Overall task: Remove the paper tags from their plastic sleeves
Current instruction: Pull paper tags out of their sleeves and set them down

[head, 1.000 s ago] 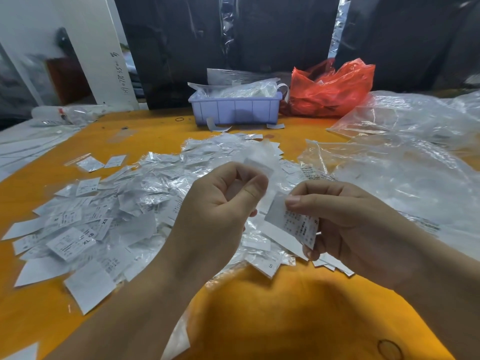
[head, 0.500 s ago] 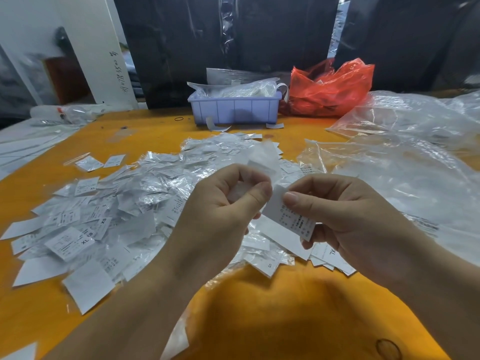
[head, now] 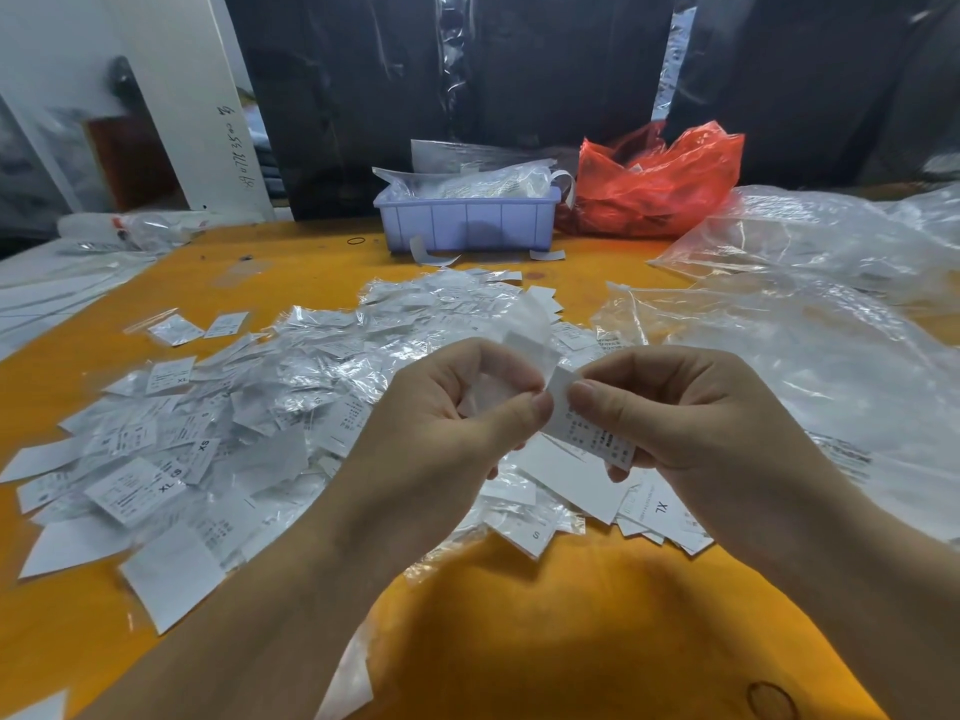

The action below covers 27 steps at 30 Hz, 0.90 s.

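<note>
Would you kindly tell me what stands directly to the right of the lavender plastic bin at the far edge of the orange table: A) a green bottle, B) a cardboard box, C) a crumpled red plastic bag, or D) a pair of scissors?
C: a crumpled red plastic bag sits right beside the lavender bin at the far side of the orange table.

Matt white paper tags (head: 135,491), glossy crinkled clear plastic sleeves (head: 311,366), smooth orange table (head: 571,641), matt lilac plastic bin (head: 467,223), shiny red plastic bag (head: 660,184), large clear film bags (head: 810,356)
</note>
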Each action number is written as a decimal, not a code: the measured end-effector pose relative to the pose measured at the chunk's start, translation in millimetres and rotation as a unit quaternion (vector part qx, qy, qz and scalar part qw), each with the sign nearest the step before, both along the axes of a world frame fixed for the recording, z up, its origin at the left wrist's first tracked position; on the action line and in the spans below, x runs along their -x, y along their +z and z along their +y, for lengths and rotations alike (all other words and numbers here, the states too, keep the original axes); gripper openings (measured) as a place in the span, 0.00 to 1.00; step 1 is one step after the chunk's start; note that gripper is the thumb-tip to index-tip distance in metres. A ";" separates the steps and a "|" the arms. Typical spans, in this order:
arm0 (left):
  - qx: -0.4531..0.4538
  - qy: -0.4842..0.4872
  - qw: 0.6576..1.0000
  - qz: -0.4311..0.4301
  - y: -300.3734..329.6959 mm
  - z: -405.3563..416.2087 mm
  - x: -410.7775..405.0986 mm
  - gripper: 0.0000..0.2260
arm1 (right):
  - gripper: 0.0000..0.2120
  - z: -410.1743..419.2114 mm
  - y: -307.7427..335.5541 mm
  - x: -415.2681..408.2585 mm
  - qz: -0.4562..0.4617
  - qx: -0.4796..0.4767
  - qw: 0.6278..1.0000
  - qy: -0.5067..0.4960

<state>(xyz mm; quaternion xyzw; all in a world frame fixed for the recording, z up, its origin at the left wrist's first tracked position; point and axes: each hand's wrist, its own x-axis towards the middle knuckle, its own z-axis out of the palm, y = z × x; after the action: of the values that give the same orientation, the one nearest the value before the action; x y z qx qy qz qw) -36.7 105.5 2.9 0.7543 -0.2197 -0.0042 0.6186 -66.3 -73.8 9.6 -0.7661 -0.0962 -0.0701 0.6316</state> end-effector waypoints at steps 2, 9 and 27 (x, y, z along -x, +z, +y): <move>0.004 -0.009 1.000 0.010 -0.3 0.6 -1.1 0.03 | 0.15 0.0 -0.2 -0.1 -0.008 0.011 1.000 -0.003; 0.013 -0.042 0.998 0.037 -0.6 2.0 -2.7 0.03 | 0.12 0.6 -0.6 -0.4 -0.021 0.010 1.000 0.002; 0.044 -0.048 0.996 0.055 -2.1 -0.3 -1.9 0.13 | 0.09 1.9 -5.2 -1.2 -0.047 0.014 0.999 -0.007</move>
<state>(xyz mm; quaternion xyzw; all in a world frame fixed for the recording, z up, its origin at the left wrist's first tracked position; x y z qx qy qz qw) -34.8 105.3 0.9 0.7137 -0.2216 -0.0660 0.6612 -65.1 -71.9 4.4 -0.7715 -0.1215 -0.1092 0.6148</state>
